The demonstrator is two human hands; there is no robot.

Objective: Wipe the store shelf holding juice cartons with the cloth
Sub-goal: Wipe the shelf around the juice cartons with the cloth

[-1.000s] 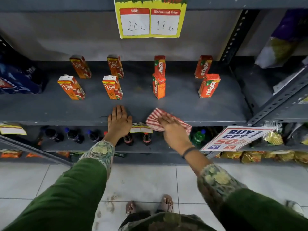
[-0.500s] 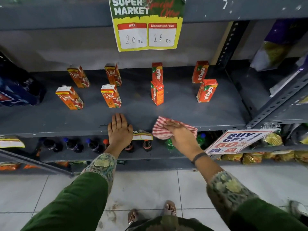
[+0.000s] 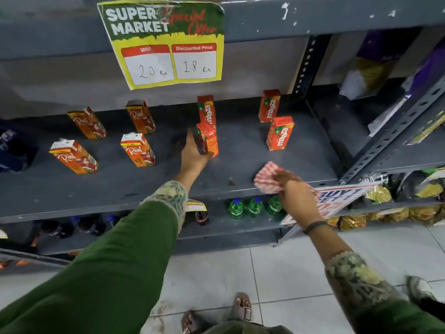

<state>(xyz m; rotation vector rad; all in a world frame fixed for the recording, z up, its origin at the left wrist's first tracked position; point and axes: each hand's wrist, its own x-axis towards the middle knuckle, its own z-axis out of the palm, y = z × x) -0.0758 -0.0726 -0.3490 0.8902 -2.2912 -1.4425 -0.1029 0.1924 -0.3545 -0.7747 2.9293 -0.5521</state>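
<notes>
The grey metal shelf (image 3: 240, 174) carries several orange juice cartons. My left hand (image 3: 193, 155) reaches in and wraps around the front middle Maaza carton (image 3: 209, 141), which tilts slightly. Another Maaza carton (image 3: 206, 109) stands right behind it. Two more Maaza cartons (image 3: 280, 133) stand to the right, and several Real cartons (image 3: 138, 150) to the left. My right hand (image 3: 295, 191) holds a bunched red-and-white striped cloth (image 3: 268, 178) at the shelf's front edge, right of centre.
A yellow price sign (image 3: 168, 44) hangs from the shelf above. Green and dark bottles (image 3: 252, 207) stand on the lower shelf. A slanted offer sign (image 3: 337, 196) and snack packets (image 3: 380, 194) lie at the right. A perforated upright (image 3: 305, 66) bounds the shelf.
My left hand left the shelf's front edge and moved in to grip the front middle Maaza carton. My right hand carried the cloth rightward along the front edge. The view has come closer.
</notes>
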